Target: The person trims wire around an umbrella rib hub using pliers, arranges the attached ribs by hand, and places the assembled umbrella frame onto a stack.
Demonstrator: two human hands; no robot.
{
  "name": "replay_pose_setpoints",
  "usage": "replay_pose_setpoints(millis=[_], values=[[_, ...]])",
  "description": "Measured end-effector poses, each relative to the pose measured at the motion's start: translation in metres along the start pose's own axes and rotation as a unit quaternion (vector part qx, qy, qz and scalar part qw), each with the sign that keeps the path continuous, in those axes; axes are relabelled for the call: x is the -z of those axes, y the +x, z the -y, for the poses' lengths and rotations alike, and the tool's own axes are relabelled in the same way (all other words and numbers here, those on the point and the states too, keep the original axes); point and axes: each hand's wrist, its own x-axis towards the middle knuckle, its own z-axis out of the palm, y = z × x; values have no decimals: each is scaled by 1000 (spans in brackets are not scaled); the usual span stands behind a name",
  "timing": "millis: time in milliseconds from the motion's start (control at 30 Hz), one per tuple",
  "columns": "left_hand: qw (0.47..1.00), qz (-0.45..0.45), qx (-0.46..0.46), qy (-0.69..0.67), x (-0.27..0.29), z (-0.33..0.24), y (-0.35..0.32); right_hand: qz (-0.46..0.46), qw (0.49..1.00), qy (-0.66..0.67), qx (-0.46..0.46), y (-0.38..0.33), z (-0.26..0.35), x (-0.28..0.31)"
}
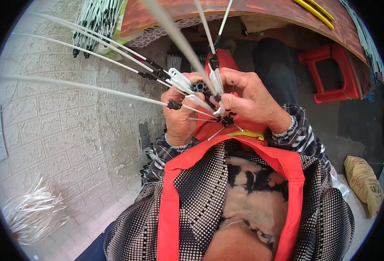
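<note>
A partly spread frame of thin white ribs [126,93] with black joints, looking like an umbrella frame, is held over my lap. Around its middle are a round black notched hub [199,87] and several flat white plastic pieces [179,80]. My left hand [179,114] closes round the left side of the hub and the rib ends. On the other side my right hand [253,98] pinches a white piece between thumb and fingers. Below the hands, a small black cluster [226,119] with short white rods lies against my red apron [235,145].
A brown wooden table [261,6] curves across the top, with yellow strips [315,13] on it. Rib bundles hang at its left [97,26] and right. A red stool [331,71] stands right, a yellowish sack [363,182] below. White strips [35,211] lie lower left beside the brick-patterned wall.
</note>
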Motion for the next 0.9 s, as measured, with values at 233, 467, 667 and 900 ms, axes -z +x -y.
replay_pose_setpoints(millis=[233, 467, 667, 900], values=[[999, -20, 23, -37, -1, 5, 1, -111, 993, -49, -13, -2, 3, -16], [998, -1, 36, -54, -4, 2, 4, -164, 986, 11, 36, 1, -2, -18], [997, 42, -17, -56, 3, 10, 4, -60, 998, 31, 11, 1, -5, -1], [998, 52, -12, -28, 2, 7, 5, -120, 992, 40, 19, -1, -3, -5]])
